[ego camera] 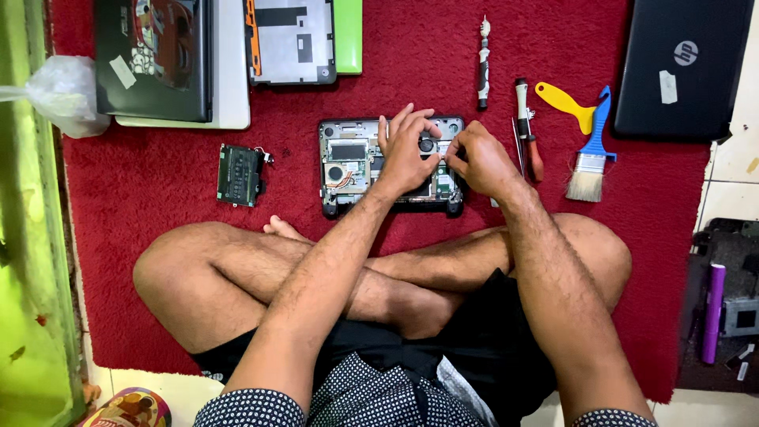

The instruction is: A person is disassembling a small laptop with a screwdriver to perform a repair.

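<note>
We're sitting cross-legged on a red rug (443, 71) with a small opened laptop base (348, 166) right in front of our shins, its long axis running left to right across the view, innards facing up. Honestly a good chunk of it is covered: our left hand (405, 150) lies flat-ish over the middle with fingers spread loosely, resting on the board, and our right hand (478, 158) sits at the right end with fingertips pinched together on something tiny we can't make out, so whether it really holds a part is hard to say. The fan and copper pipe on the left half show fine. Off to the left lies a small dark board-like part (239, 174), apart from the base. Just right of the right hand there's a screwdriver with a reddish handle (528, 134), lying top to bottom, then a yellow plastic pry tool (563, 103) and a blue-handled brush (593, 146), bristles pointing toward us. Another slim driver (483, 63) lies above. At the top edge, a stack of laptops (170, 63) and a grey cover panel (292, 39) get cut off, same with a dark laptop (684, 67) top right.
</note>
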